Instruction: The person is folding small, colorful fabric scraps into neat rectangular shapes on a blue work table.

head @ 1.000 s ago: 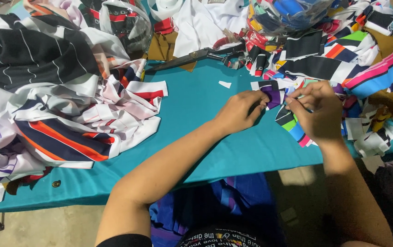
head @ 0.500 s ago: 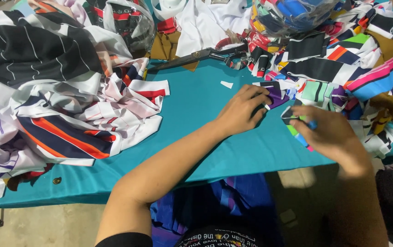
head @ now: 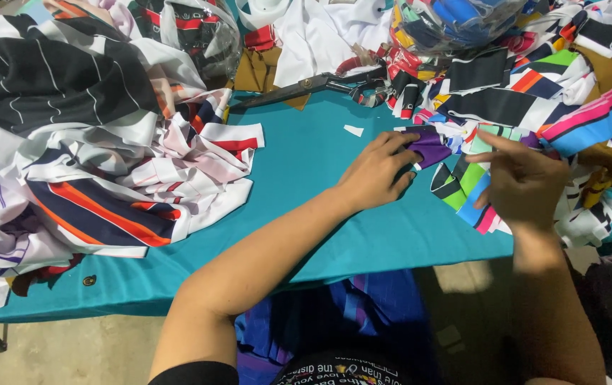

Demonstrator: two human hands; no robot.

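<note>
From the head camera I look down at my left hand (head: 377,171), which lies palm down on the teal tabletop (head: 299,185) with its fingertips pinching the near edge of a small purple fabric scrap (head: 428,146); my knuckles hide how much of the scrap sits under the fingers. My right hand (head: 523,182) hovers just to the right of it, index finger pointing toward the scrap, the other fingers loosely curled. From this angle I cannot tell whether it holds anything, since the palm faces away from me.

Between and just under my two hands lies a striped strip (head: 466,192) in green, blue, black and pink, partly covered by my right hand. Beyond my right hand a heap of colourful offcuts (head: 534,78) runs off the right edge of the frame. Straight ahead of my left hand, a pair of black scissors (head: 306,87) lies on the cloth, its handles buried among the scraps. A tiny white snippet (head: 353,130) sits just beyond my left fingertips. Well to the left of my left arm spreads a pile of striped garments (head: 92,164), cut off at the left edge. A clear plastic bag (head: 455,18) of pieces is cropped at the top.
</note>
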